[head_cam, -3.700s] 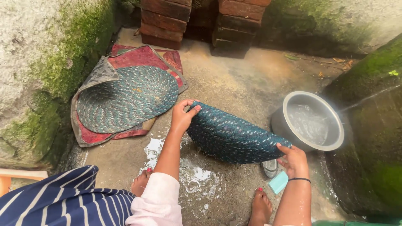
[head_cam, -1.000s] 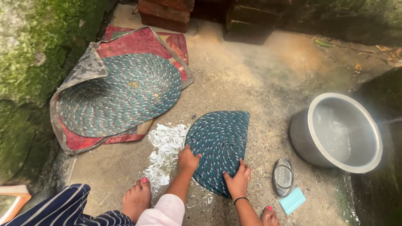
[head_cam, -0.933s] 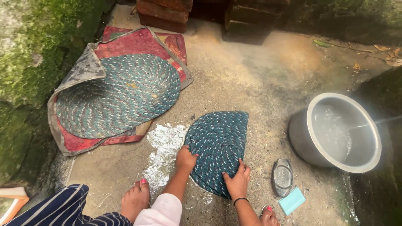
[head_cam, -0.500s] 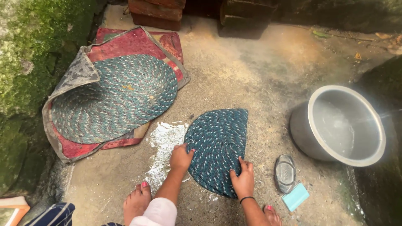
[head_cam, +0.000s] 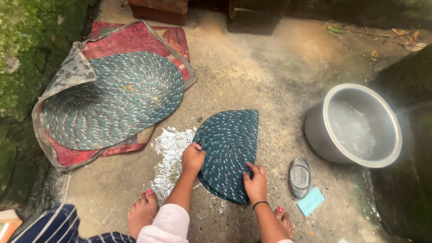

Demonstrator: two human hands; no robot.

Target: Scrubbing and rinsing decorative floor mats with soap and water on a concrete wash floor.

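At lower centre of the frame, the folded teal braided half-round mat [head_cam: 230,150] lay on the wet concrete floor [head_cam: 270,76]. The left hand [head_cam: 192,158] pressed its left edge with curled fingers; the right hand [head_cam: 256,182] lay spread-fingered on its lower right edge.

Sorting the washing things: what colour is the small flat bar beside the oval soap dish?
Light turquoise; the soap bar shows best in the head view.
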